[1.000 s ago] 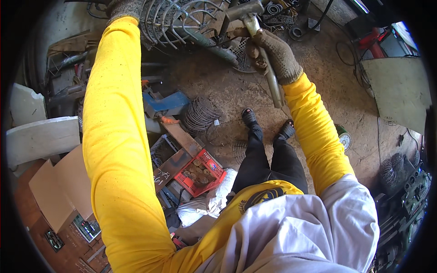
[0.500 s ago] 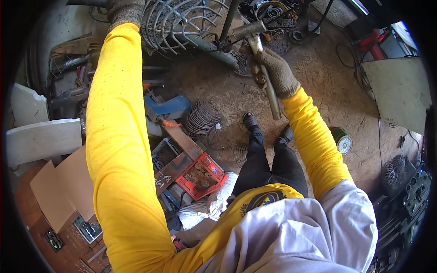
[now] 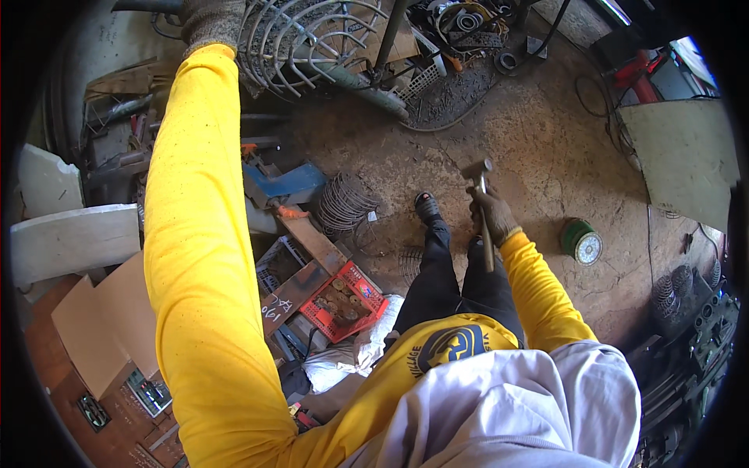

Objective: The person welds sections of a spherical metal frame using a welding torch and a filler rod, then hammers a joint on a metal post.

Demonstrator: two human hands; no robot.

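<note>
A hammer is in my right hand, which wears a knit glove. The gloved fingers are closed round its handle, low over the floor beside my legs, with the metal head pointing away from me. My left arm reaches far up to the top edge of the view. There my gloved left hand is at the left side of a cage of curved metal rods. Its fingers are cut off by the picture's edge, so I cannot make out what they touch.
A red plastic crate holds several rusty discs. Wire coils lie near my feet. A green drum with a pale round face stands on the floor at right. Cardboard is at left; a pale panel is at far right.
My right hand has brought the hammer down and back toward my body, away from the metal cage. The left hand has barely moved.
</note>
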